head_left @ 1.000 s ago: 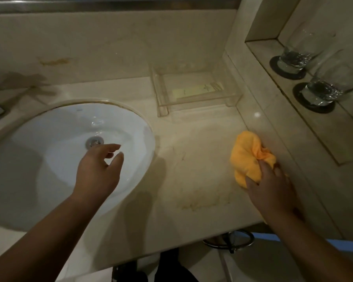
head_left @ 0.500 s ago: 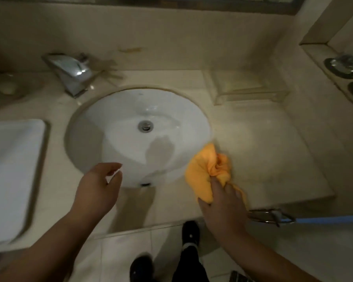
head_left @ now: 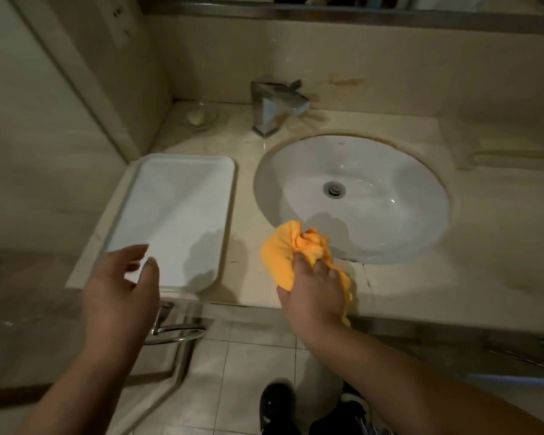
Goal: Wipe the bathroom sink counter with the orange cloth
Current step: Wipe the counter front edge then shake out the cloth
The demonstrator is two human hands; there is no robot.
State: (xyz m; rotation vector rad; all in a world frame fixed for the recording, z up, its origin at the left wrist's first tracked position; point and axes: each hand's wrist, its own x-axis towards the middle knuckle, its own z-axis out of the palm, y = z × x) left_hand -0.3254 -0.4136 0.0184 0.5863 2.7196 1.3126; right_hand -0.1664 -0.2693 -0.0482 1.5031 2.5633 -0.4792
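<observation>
Head view: my right hand grips the bunched orange cloth on the tabletop at the sink front-left rim, left hand relaxed, holding nothing, over the white tray near edge.

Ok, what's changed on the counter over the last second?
The right hand, gripping the orange cloth throughout, swept it left along the counter, from the right-hand wall to the front-left rim of the sink, near the white tray. The left hand stayed open in the air, holding nothing.
</observation>
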